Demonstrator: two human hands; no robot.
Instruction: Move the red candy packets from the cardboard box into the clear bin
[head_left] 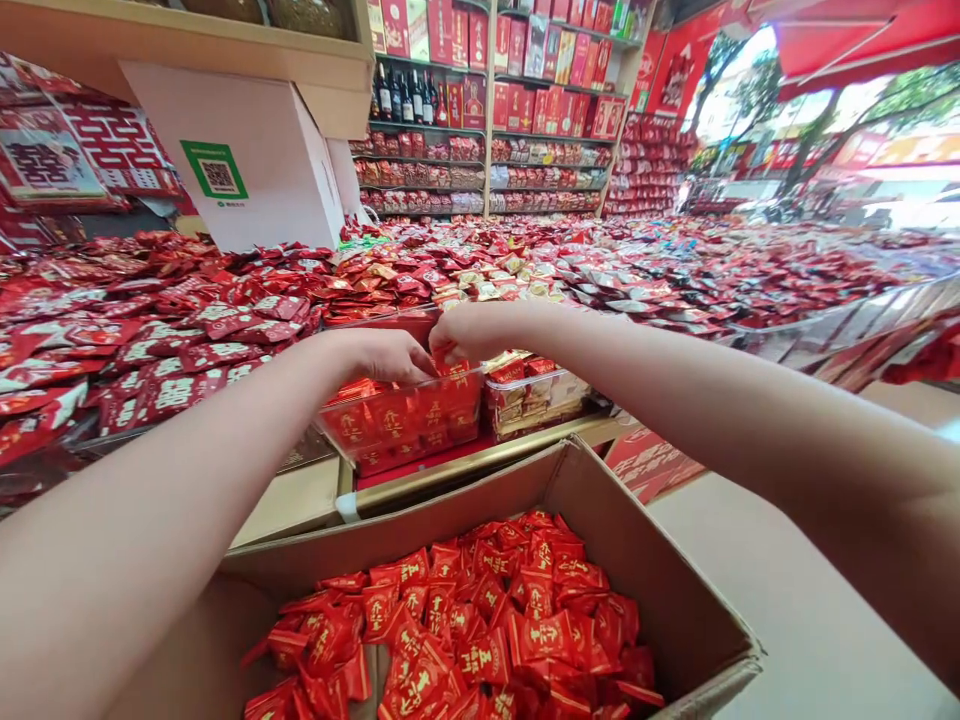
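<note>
Right now you are probably arranging the red wrapped sweets [394, 420] inside the clear plastic bin [352, 402], judging by both hands being over its opening. Your left hand [391, 357] is hanging across the near rim, its fingers pointing down; your right hand [466, 332] is arching in from the other side, its fingertips bunching close together. The sweets are lying directly under your fingers, just behind the front wall. I cannot tell whether either hand is holding one, since the knuckles are hiding much of the contact. Your next move is likely calling for a light touch, without pushing any over the rim. Matching sweets [487, 615] are lying loose in the cardboard box [637, 560], nearer you.
</note>
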